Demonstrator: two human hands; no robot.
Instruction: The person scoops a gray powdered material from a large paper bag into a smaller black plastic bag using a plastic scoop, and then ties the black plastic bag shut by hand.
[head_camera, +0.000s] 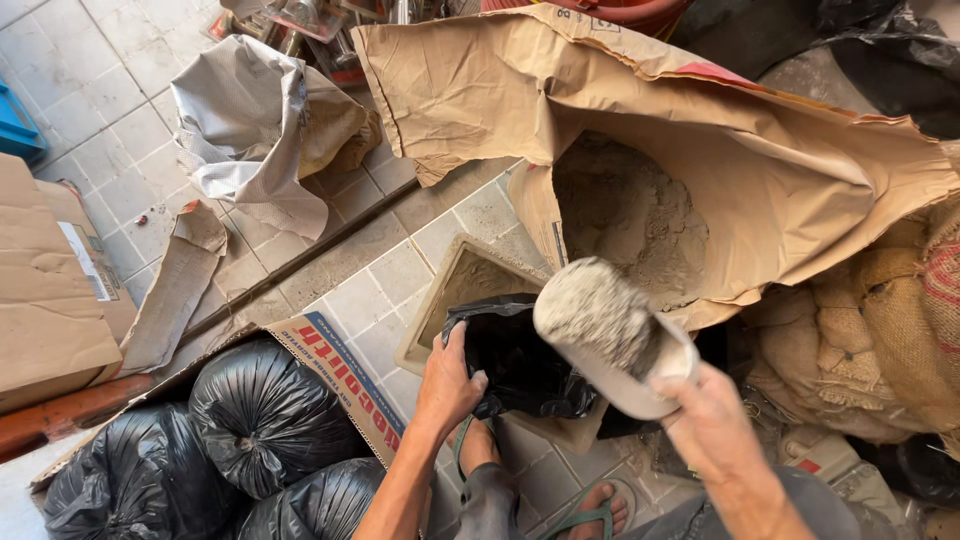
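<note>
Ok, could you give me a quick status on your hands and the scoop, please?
Left hand gripping the rim of the black bag. Right hand holding the white scoop, heaped with sandy mix, above the bag. Nothing between scoop and bag.

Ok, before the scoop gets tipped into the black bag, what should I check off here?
1. Scoop loaded with sandy mix: ok.
2. Right hand has the scoop firmly: ok.
3. Left hand holds the black bag rim: ok.
4. Bag mouth open wide enough: cannot tell.
5. Scoop over the bag, not the tiled floor: ok.
6. Paper sack propped open without spilling: ok.
</note>
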